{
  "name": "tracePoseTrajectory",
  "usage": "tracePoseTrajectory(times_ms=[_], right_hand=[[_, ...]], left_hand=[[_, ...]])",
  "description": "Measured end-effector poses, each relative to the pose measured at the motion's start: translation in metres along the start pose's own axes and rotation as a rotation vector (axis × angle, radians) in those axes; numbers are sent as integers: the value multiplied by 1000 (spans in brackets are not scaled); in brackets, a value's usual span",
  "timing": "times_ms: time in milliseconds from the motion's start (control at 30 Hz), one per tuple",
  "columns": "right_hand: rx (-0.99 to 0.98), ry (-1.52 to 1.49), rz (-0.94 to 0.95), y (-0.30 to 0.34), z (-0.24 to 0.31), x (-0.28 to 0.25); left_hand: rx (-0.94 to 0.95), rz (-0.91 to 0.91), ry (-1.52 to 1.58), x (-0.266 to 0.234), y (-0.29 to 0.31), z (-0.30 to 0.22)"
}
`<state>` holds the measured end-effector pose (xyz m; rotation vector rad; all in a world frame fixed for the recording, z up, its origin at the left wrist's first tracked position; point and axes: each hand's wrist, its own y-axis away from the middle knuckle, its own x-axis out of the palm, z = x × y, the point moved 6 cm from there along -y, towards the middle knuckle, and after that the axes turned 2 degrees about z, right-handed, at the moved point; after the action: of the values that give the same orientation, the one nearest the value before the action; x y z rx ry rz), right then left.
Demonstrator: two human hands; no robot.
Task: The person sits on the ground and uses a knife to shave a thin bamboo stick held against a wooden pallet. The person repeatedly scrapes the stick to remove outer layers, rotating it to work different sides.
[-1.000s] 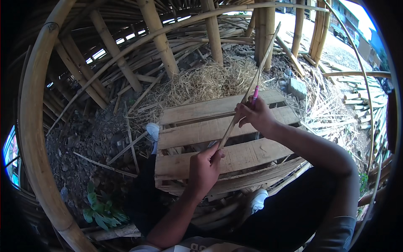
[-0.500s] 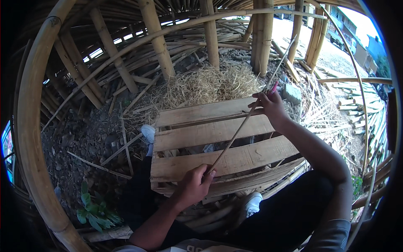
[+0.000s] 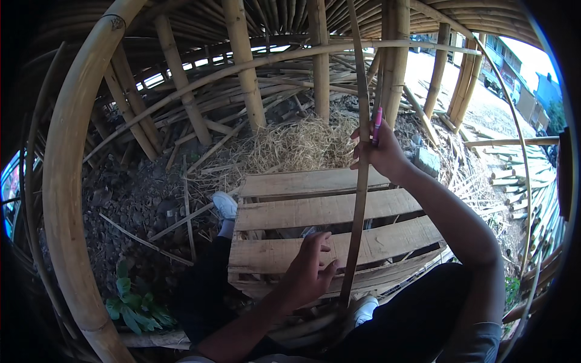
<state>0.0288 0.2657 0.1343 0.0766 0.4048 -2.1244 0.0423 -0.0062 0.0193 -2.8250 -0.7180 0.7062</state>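
My right hand [image 3: 386, 152] grips a long, flat bamboo strip [image 3: 358, 209], which stands nearly upright in the view and crosses in front of the crate. A pink pen [image 3: 377, 124] sticks up from the same hand, beside the strip. My left hand [image 3: 307, 272] is off the strip, just to its left, with the thumb apart from half-bent fingers and nothing between them. Below both hands is a slatted wooden crate [image 3: 284, 215], gaps showing between its boards. The strip's lower end reaches down past the crate's near edge, and its upper end runs out of view.
A thick curved bamboo pole [image 3: 63, 199] rises at the left. Behind the crate lies a heap of dry shavings [image 3: 302, 142], with upright bamboo posts [image 3: 245, 72] beyond. Cut bamboo poles [image 3: 535, 206] are piled at the right, near a grey block [image 3: 427, 162]. A leafy plant [image 3: 136, 305] grows lower left.
The strip has swung from a slant to nearly upright, its broad face now showing. My left hand has let go of its lower end and opened. My right hand still holds strip and pen.
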Motion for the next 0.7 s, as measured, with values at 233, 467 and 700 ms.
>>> tracePoseTrajectory(times_ms=[233, 467, 700], right_hand=[[-43, 388, -118, -24, 51, -49], [-273, 832, -280, -30, 49, -136], [-143, 1032, 59, 2, -5, -186]], left_hand=[[56, -80, -94, -46, 1, -15], [107, -268, -186, -94, 1, -27], [176, -518, -601, -149, 7, -45]])
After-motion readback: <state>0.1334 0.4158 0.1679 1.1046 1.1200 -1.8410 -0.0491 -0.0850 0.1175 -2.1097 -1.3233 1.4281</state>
